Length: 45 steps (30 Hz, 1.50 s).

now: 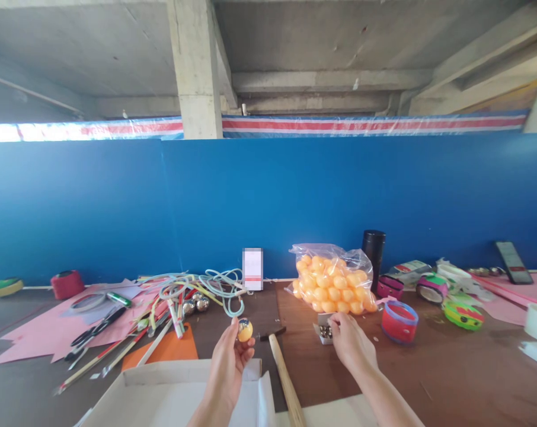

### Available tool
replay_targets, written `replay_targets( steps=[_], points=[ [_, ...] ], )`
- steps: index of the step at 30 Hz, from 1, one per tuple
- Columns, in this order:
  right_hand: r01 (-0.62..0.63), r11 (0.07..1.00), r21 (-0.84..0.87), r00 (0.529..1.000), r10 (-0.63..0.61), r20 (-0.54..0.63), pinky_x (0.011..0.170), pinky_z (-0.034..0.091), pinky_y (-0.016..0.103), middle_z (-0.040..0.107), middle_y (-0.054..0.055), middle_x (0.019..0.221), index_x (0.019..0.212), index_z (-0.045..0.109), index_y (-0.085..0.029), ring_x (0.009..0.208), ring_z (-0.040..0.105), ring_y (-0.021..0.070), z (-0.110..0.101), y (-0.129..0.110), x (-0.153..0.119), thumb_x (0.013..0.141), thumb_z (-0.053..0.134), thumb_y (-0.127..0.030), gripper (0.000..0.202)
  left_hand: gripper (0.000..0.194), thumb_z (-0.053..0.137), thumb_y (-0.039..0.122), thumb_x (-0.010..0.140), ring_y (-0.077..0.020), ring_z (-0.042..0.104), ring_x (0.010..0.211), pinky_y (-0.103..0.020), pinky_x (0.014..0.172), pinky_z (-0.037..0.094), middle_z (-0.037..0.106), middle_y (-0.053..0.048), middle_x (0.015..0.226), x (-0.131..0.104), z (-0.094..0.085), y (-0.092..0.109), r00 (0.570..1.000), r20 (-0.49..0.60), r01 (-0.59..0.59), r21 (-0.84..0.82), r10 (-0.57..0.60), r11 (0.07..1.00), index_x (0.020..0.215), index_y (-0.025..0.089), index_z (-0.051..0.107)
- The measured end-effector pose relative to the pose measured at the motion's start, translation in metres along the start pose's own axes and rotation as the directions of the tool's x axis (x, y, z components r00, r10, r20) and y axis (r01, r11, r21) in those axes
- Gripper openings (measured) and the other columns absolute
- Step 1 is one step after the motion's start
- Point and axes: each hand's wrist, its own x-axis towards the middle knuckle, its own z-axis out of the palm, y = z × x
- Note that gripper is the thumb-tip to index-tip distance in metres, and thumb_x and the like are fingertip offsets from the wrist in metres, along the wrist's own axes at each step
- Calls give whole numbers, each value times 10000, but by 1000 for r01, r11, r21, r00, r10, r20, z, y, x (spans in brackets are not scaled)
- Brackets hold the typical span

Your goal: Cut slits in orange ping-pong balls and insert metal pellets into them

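Note:
My left hand point(224, 365) holds a small yellow-orange ball point(245, 330) between thumb and fingers, above the rim of a white cardboard box. The ball's upper side looks dark and shiny. At a tiny open box point(325, 340) of small metal pieces point(325, 331), my right hand point(351, 341) has its fingertips pinched together over the right side. Whatever they grip is hidden. Between the hands lies a hammer point(286, 379) with a wooden handle and a dark head.
A clear bag of orange balls point(333, 284) stands behind the right hand, beside a black bottle point(374, 255). Coloured wristbands point(399, 321) lie right. Left are tubing point(184, 287), scissors point(93, 332), pink paper point(32, 344) and silver balls point(201, 303). The white cardboard box point(162, 397) sits in front.

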Motion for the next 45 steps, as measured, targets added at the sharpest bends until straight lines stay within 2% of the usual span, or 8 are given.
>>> replay_targets(
  steps=[10,17,23,28,35,39,42,45],
  points=[
    [-17,995,97,1000,18,-9,622,392,257,641,33,1015,878,582,-270,856,611,197,3,3,1,868,389,-289,195,298,681,357,673,-90,585,536,-198,459,482,628,-37,750,0,0,1,1000,6,4,16,-4,1000,858,146,580],
    [-35,949,313,998,48,-35,628,421,293,652,68,969,790,567,-235,857,618,232,7,9,5,826,440,-285,142,315,679,364,674,-94,589,547,-203,466,485,636,-48,795,-1,1,1,1000,4,3,25,-3,1000,878,148,576],
    [-11,774,633,1000,8,8,488,489,256,662,87,902,821,507,-207,629,652,175,15,3,8,834,384,-329,174,319,679,362,676,-93,588,542,-197,455,479,634,-45,776,-1,2,1,1000,2,31,11,-31,999,882,144,571],
    [6,605,796,997,-62,40,467,533,268,638,49,786,773,512,-194,584,630,164,19,-11,-1,762,490,-366,174,302,676,353,681,-93,582,526,-195,447,481,621,-34,714,-3,4,2,997,3,75,-15,-75,997,856,131,572],
    [-13,480,877,975,-188,117,409,491,226,544,-45,486,723,558,-177,391,541,109,11,-39,-28,707,600,-475,301,288,664,333,699,-91,584,524,-190,445,483,641,-51,733,-1,4,0,990,48,138,-37,-136,990,874,122,578],
    [-35,436,899,955,-250,159,397,454,208,565,-44,511,719,555,-178,378,520,94,4,-53,-44,698,616,-509,337,317,653,354,706,-87,576,517,-191,442,481,645,-52,761,0,4,-3,981,94,173,-33,-170,984,909,121,584],
    [-107,382,918,912,-329,243,424,447,200,553,-43,513,715,559,-166,407,509,86,-1,-59,-52,718,627,-481,322,333,642,369,712,-92,579,521,-194,442,479,647,-56,773,0,5,-6,976,118,187,-14,-184,982,925,121,581],
    [-166,348,923,887,-356,294,456,450,202,558,-43,530,823,591,-155,427,511,82,-4,-62,-58,728,639,-452,315,340,633,359,723,-92,579,520,-188,446,475,648,-60,761,-4,8,-9,968,153,202,9,-201,979,952,114,578]
  ],
)
